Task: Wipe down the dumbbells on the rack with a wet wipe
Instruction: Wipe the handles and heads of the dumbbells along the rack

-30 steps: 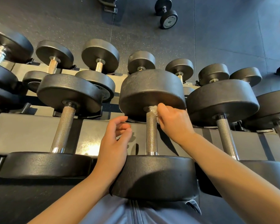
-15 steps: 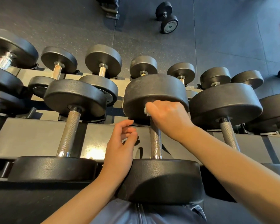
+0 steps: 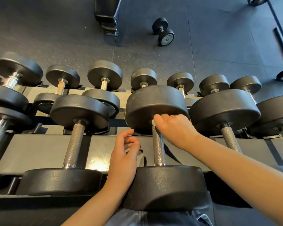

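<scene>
Right hand (image 3: 175, 129) pinches white wet wipe (image 3: 153, 122) against the black dumbbell's (image 3: 157, 103) knurled steel handle (image 3: 158, 147)

Only a small white corner of the wet wipe (image 3: 153, 122) shows at nine o'clock of the right hand (image 3: 175, 129), whose curled fingers hide the rest and the top of the knurled handle (image 3: 158, 147). The left hand (image 3: 123, 158) covers part of the rack shelf (image 3: 39, 150). At nine o'clock, the large chrome-handled dumbbells (image 3: 5, 98) are blurred and cut off by the edge. At three o'clock, another dumbbell (image 3: 278, 111) is cropped. At twelve o'clock, a bench base (image 3: 107, 12) is cut off. At the bottom edge, grey clothing (image 3: 137, 217) is partly visible.
</scene>
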